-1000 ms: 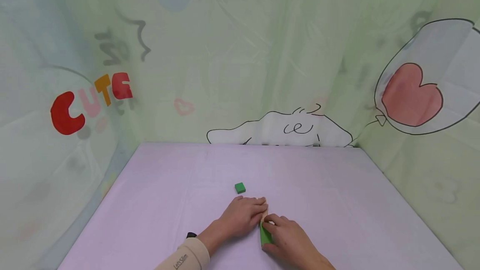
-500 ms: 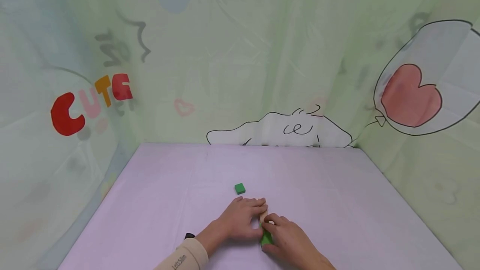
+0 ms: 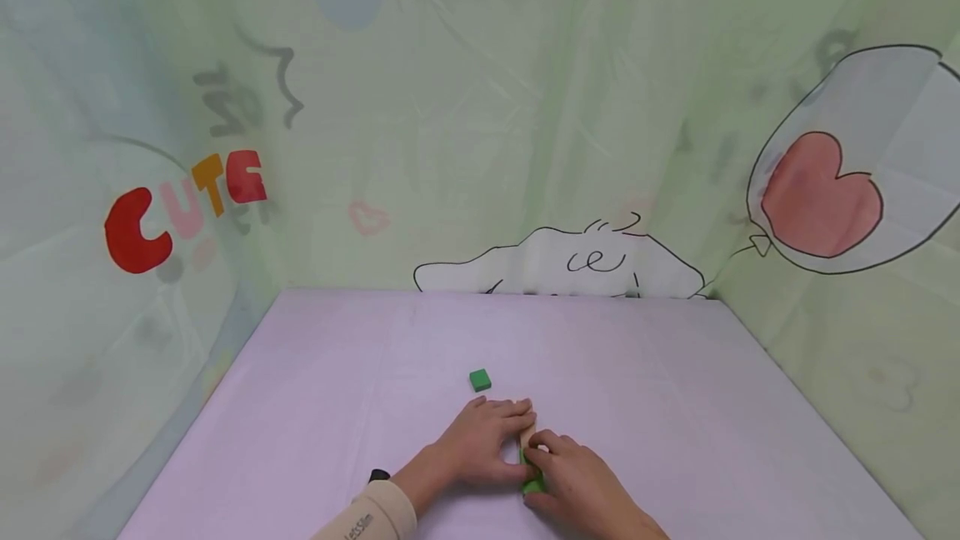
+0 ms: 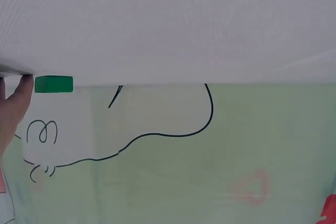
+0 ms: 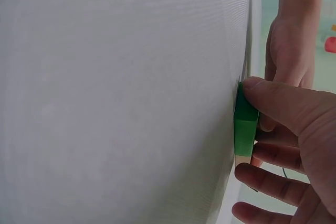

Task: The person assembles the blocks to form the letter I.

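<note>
A green block lies end to end with a pale wooden block, making a narrow row on the table. My right hand grips the green block, thumb at its near end and index finger toward the wood; the right wrist view shows the thumb on the green block. On the row's left side, my left hand has its fingers stretched along the wooden block, with the thumb reaching onto the green one. Both hands partly hide the row. A small green square block sits apart, beyond my left hand.
The table has a pale lilac cover and meets a printed curtain at its back and sides. A small black object shows beside my left sleeve.
My left thumb has swung away from the left fingers, toward me and onto the green block. The right hand keeps its grip, and the small green square block stays in place.
</note>
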{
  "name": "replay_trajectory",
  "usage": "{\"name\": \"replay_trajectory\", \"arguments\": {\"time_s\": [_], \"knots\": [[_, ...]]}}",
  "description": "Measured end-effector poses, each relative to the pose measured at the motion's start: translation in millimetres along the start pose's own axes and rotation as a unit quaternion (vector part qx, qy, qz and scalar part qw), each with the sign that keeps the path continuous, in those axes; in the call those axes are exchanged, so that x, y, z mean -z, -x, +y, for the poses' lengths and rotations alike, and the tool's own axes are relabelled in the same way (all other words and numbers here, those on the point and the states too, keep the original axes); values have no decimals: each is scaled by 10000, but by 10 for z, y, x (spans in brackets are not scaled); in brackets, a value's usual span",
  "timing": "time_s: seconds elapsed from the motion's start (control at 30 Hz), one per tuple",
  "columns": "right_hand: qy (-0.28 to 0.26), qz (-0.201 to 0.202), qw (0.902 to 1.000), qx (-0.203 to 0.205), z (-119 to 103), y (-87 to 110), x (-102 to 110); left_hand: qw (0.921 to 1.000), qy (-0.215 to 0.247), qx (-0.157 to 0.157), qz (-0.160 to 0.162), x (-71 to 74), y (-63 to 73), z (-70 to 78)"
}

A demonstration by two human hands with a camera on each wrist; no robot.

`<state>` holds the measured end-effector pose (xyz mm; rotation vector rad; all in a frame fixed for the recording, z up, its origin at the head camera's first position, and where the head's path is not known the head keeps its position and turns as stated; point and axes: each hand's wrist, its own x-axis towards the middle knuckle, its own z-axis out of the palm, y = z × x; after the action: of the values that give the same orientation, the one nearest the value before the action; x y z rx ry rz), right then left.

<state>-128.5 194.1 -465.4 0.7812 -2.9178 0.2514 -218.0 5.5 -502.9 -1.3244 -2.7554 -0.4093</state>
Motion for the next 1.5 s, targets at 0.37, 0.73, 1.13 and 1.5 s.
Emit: {"name": "replay_trajectory", "arguments": {"time_s": [0.37, 0.73, 1.13, 1.5], "knots": [[-153, -182, 9997, 43, 33, -12, 48, 10000, -18, 10, 26, -19, -1, 3], [-843, -411, 9956, -71, 112, -37, 100, 10000, 28, -47, 73, -36, 0, -11], [-1231, -341, 9917, -125, 184, -66, 128, 10000, 16, -25, -13, 22, 17, 20], [-1138, 588, 9869, -985, 281, -113, 109, 9999, 111, -32, -7, 17, 22, 4]]}}
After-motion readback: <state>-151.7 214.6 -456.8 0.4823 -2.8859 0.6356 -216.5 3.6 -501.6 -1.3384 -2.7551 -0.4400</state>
